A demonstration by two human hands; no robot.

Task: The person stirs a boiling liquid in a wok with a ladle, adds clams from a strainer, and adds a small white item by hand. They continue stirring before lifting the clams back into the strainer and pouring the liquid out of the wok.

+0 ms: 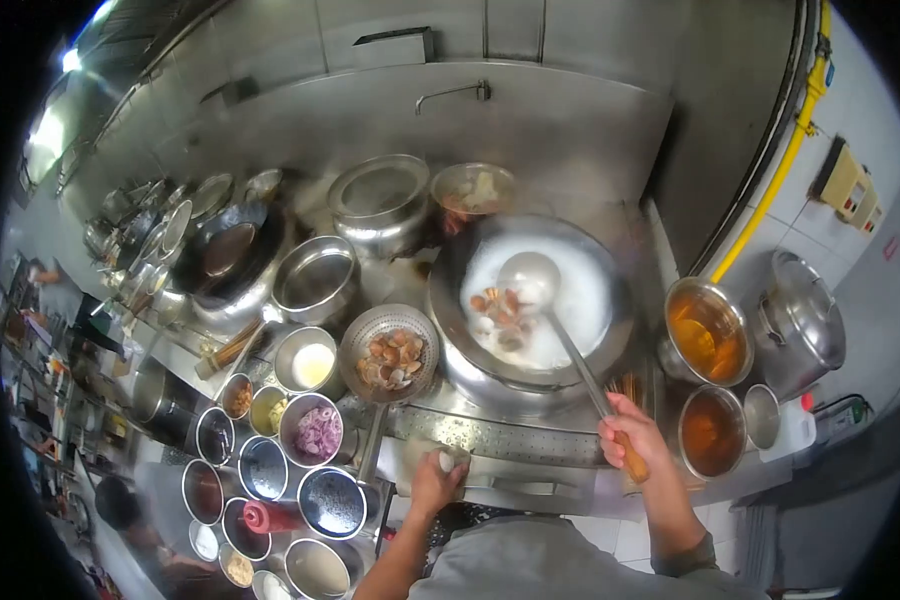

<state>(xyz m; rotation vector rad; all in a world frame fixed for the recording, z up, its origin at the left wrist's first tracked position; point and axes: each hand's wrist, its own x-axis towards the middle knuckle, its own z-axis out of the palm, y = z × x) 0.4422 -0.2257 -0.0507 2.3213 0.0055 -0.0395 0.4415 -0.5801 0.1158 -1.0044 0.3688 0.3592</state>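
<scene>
Wood-handled ladle (577, 362), slanted, apparently into white foam (592, 295)

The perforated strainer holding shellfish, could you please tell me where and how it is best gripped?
Likely by its long handle, from the near side, with the left hand close by: the handle points toward the person, and the strainer's bowl holds shellfish, so keeping it level seems wise.

Is a steel table (510, 440); bears a wok (450, 300), with a deep pot (320, 275) and a wide pot (378, 236) left of it. Carries a bowl (475, 169) behind the wok.
</scene>
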